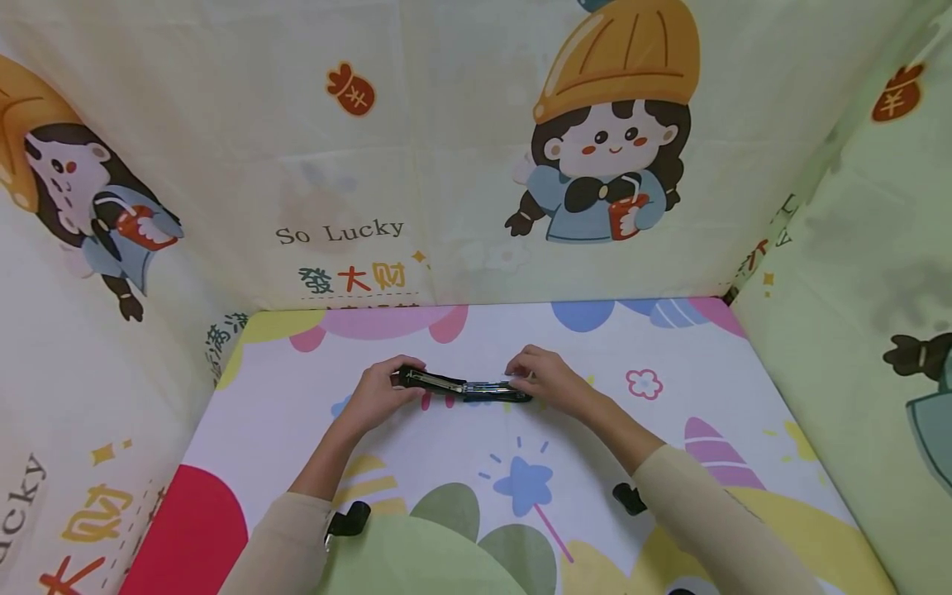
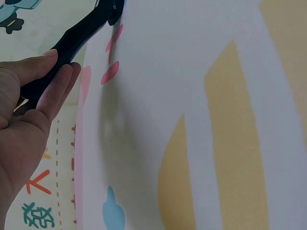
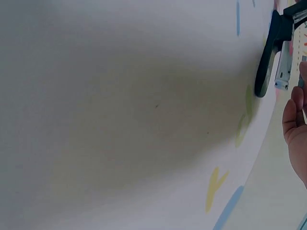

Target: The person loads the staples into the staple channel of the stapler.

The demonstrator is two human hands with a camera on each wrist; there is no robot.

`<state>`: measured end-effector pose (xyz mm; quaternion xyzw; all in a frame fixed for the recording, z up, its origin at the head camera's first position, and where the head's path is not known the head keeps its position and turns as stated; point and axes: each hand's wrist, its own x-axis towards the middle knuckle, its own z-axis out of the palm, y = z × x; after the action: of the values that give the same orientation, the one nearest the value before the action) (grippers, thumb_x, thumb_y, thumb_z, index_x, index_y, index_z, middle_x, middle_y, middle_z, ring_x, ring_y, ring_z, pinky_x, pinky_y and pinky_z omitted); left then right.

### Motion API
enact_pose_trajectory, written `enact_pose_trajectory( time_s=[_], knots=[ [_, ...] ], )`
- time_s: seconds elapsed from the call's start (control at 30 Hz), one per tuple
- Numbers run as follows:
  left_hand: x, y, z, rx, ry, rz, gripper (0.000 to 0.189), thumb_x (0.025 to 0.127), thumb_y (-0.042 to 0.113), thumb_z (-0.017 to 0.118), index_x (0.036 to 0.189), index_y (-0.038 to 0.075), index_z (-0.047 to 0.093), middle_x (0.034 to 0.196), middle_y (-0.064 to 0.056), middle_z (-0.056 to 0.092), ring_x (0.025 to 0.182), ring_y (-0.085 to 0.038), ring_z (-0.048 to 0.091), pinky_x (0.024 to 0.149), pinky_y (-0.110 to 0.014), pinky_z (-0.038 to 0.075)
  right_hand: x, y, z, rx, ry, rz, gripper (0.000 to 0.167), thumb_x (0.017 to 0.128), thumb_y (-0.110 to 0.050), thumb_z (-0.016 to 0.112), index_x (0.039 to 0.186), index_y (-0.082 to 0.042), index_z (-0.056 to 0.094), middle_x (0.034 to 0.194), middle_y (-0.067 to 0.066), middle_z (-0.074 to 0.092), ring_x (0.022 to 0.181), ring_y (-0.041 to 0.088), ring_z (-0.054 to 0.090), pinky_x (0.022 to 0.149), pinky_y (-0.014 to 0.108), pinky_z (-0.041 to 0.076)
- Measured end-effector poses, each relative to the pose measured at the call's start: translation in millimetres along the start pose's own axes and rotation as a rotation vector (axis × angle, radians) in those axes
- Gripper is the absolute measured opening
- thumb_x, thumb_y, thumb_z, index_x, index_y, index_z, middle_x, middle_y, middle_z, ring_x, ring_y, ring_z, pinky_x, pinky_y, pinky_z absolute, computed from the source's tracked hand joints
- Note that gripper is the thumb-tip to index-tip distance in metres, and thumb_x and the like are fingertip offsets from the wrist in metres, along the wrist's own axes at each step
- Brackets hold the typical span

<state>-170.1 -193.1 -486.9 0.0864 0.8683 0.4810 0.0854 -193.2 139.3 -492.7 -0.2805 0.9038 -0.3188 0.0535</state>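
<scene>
An unfolded black stapler [image 1: 464, 388] stretches between the hands in the head view, its metal inside showing. My left hand [image 1: 383, 395] grips its left end; in the left wrist view the thumb and fingers close round the black arm [image 2: 79, 40]. My right hand [image 1: 550, 380] is at the stapler's right end. In the right wrist view this hand [image 3: 298, 139] is partly cut off by the frame edge, its fingertips pinching a small grey strip [image 3: 302, 80] beside the metal magazine [image 3: 284, 69]. The stapler's black base [image 3: 266, 60] hangs close over the cloth.
A printed cloth [image 1: 416, 537] with coloured shapes covers the table. Patterned fabric walls [image 1: 454, 165] stand at the back and both sides. Black wrist-worn pieces [image 1: 349, 519] show at both sleeves.
</scene>
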Motion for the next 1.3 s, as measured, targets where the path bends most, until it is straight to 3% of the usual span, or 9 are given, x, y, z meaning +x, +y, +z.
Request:
enact_pose_trajectory(
  time_s=[0.2, 0.43, 1.1, 1.3],
  knots=[
    [-0.4, -1.3, -0.6, -0.008, -0.002, -0.002, 0.041, 0.087, 0.003, 0.081, 0.126, 0.007, 0.069, 0.128, -0.018, 0.068, 0.102, -0.027, 0.071, 0.078, -0.027, 0.057, 11.0, -9, 9, -0.036, -0.048, -0.063, 0.016, 0.096, -0.015, 0.074, 0.111, -0.009, 0.074, 0.105, 0.002, 0.066, 0.093, 0.014, 0.062, 0.085, 0.029, 0.056],
    [0.3, -2.0, 0.1, -0.031, -0.002, 0.002, 0.042, 0.086, 0.001, 0.081, 0.126, 0.005, 0.069, 0.128, -0.018, 0.067, 0.101, -0.027, 0.071, 0.077, -0.026, 0.057, 16.2, -16, 14, -0.086, -0.051, -0.106, 0.014, 0.095, -0.013, 0.075, 0.108, -0.008, 0.075, 0.103, 0.003, 0.067, 0.090, 0.013, 0.063, 0.084, 0.028, 0.056],
    [1.6, -0.8, 0.2, 0.018, 0.005, -0.002, 0.040, 0.087, 0.003, 0.081, 0.125, 0.007, 0.070, 0.126, -0.017, 0.069, 0.099, -0.027, 0.070, 0.077, -0.029, 0.056, 23.1, -18, 24, -0.097, -0.079, -0.057, 0.012, 0.094, -0.018, 0.077, 0.105, -0.012, 0.077, 0.101, -0.001, 0.068, 0.089, 0.012, 0.057, 0.083, 0.026, 0.054],
    [1.6, 0.3, 0.2, 0.028, 0.003, 0.002, 0.040, 0.087, 0.003, 0.081, 0.126, 0.006, 0.070, 0.125, -0.017, 0.069, 0.100, -0.028, 0.071, 0.079, -0.030, 0.057, 22.4, -17, 26, -0.096, -0.054, -0.067, 0.011, 0.094, -0.019, 0.078, 0.104, -0.013, 0.078, 0.101, -0.002, 0.070, 0.090, 0.011, 0.060, 0.085, 0.028, 0.055]
  ],
)
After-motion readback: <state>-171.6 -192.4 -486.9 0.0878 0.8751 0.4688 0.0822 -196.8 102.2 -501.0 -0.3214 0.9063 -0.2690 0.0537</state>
